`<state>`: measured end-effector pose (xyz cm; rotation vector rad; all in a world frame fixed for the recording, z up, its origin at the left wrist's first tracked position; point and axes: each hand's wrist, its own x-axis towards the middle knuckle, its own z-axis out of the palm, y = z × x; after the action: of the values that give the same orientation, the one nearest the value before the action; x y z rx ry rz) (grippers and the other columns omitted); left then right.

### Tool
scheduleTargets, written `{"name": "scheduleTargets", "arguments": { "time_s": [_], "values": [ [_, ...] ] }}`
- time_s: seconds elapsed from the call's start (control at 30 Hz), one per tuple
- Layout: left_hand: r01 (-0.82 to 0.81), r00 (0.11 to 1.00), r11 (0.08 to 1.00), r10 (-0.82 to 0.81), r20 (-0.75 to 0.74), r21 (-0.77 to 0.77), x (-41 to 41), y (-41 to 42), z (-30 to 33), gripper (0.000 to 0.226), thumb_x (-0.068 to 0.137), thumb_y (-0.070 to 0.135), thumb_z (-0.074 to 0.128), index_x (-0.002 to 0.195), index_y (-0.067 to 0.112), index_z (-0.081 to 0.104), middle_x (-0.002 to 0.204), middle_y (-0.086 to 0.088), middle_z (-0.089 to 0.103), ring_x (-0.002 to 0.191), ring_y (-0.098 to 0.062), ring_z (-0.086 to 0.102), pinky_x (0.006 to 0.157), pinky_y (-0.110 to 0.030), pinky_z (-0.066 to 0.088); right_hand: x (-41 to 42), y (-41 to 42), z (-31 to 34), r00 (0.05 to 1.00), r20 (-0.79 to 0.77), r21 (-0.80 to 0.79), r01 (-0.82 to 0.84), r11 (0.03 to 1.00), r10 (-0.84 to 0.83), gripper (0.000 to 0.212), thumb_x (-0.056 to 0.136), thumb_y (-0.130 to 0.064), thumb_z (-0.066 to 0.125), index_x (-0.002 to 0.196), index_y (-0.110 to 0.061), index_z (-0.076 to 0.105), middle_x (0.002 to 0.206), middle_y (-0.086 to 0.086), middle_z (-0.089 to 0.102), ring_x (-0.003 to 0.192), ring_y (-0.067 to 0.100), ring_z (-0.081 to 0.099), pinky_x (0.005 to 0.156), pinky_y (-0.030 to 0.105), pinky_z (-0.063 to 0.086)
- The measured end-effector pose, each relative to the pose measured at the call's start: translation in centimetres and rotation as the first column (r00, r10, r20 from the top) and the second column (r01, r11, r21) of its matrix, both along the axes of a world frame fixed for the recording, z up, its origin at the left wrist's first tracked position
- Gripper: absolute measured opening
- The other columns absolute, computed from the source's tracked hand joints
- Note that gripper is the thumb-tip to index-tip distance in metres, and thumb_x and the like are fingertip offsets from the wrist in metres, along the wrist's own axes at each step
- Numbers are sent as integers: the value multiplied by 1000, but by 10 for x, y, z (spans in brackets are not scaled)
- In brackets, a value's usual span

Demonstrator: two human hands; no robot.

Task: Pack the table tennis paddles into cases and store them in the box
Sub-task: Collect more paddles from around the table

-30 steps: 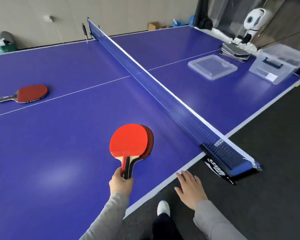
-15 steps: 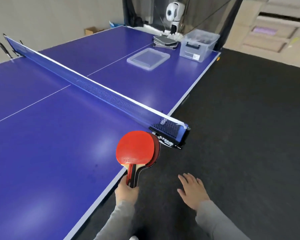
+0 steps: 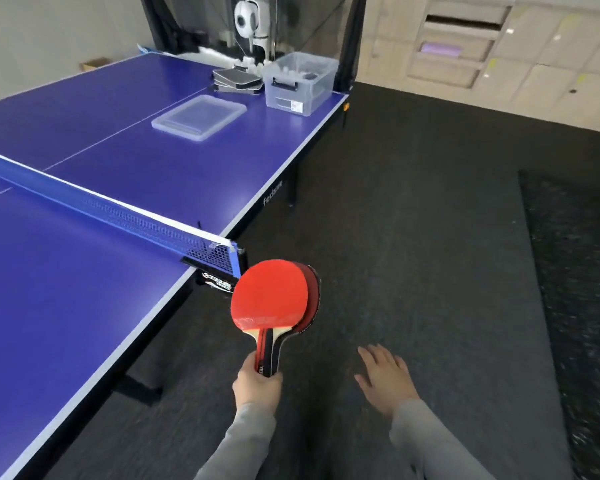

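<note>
My left hand [image 3: 257,384] grips the handles of two stacked red paddles [image 3: 271,296], held off the table's side over the dark floor, just right of the net post [image 3: 238,258]. My right hand [image 3: 383,377] hangs free with relaxed, spread fingers and holds nothing. At the table's far right corner stands a clear plastic box [image 3: 300,84] with a black handle. Its flat clear lid [image 3: 200,116] lies to the left of it. A stack of dark grey paddle cases [image 3: 236,79] sits behind the lid, beside the box.
The blue table [image 3: 84,306] fills the left, with the net [image 3: 118,213] across it. Dark carpet [image 3: 413,237] stretches along the table's right side. A white ball machine [image 3: 250,19] stands behind the far end, and cardboard boxes [image 3: 499,39] are stacked at the back right.
The view has swung right along the table's side. My left hand has carried the two paddles off the table and past the net post. The paddle lying at the far left has left the view.
</note>
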<state>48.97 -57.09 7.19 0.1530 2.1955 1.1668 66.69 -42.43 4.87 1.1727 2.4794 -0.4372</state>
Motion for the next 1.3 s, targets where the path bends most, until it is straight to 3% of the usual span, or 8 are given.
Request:
{"name": "scheduleTargets", "arguments": {
  "time_s": [0.37, 0.53, 0.63, 0.8, 0.93, 1.03, 1.2, 1.3],
  "values": [
    [22, 1000, 999, -22, 1, -31, 5, 117, 4, 26, 71, 7, 60, 76, 32, 55, 70, 3, 61, 67, -13, 56, 58, -26, 41, 24, 93, -5, 997, -6, -33, 71, 997, -71, 59, 101, -41, 31, 152, -21, 11, 160, -2, 14, 148, 17, 7, 120, 39, 12],
    [-43, 998, 999, 44, 51, -10, -28, 191, -4, 25, 70, 6, 60, 70, 29, 52, 69, -3, 62, 68, -24, 62, 60, -29, 49, -12, 167, -7, 999, 0, -9, 54, 998, -54, 58, 101, -42, 30, 152, -21, 10, 160, -3, 13, 148, 17, 7, 119, 39, 12],
    [-70, 995, 997, 71, 68, -15, -55, 232, -5, 23, 71, 6, 61, 73, 28, 53, 71, -4, 63, 70, -29, 65, 68, -36, 56, -39, 213, -4, 999, 20, 18, 26, 999, -26, 59, 101, -42, 30, 152, -21, 11, 159, -2, 14, 148, 16, 7, 119, 40, 13],
    [-138, 989, 990, 139, 58, -9, -110, 286, -4, 22, 74, 6, 63, 86, 24, 58, 75, -4, 65, 72, -31, 68, 68, -34, 55, -91, 279, 0, 1000, -14, 39, 12, 999, -12, 59, 100, -43, 31, 152, -21, 13, 159, -1, 15, 148, 17, 8, 119, 41, 13],
    [-227, 973, 974, 227, 51, -5, -147, 312, -3, 23, 73, 6, 64, 75, 27, 54, 75, -6, 66, 70, -33, 67, 71, -38, 57, -134, 320, -1, 998, -23, 50, -51, 997, 52, 59, 100, -44, 32, 152, -22, 14, 159, -1, 18, 147, 17, 11, 118, 40, 14],
    [-318, 946, 948, 318, 57, -10, -172, 328, -7, 21, 73, 7, 64, 72, 25, 53, 75, -7, 67, 69, -32, 67, 66, -33, 53, -171, 350, -3, 991, -15, 62, -129, 990, 130, 59, 99, -43, 32, 152, -23, 14, 159, -1, 18, 147, 17, 11, 118, 40, 14],
    [-508, 859, 861, 509, 52, -22, -212, 354, -19, 19, 73, 7, 63, 74, 24, 55, 73, -8, 67, 71, -32, 67, 70, -35, 55, -244, 404, -7, 952, -25, 56, -305, 951, 306, 59, 100, -43, 30, 152, -21, 12, 159, -1, 16, 148, 17, 9, 119, 40, 14],
    [-623, 781, 781, 624, 30, -36, -234, 371, -22, 15, 71, 6, 62, 72, 21, 57, 66, -7, 65, 71, -32, 64, 65, -30, 47, -290, 439, -5, 908, -54, 58, -412, 909, 415, 58, 100, -43, 32, 151, -22, 15, 159, 0, 19, 148, 17, 10, 119, 40, 15]
  ]
}}
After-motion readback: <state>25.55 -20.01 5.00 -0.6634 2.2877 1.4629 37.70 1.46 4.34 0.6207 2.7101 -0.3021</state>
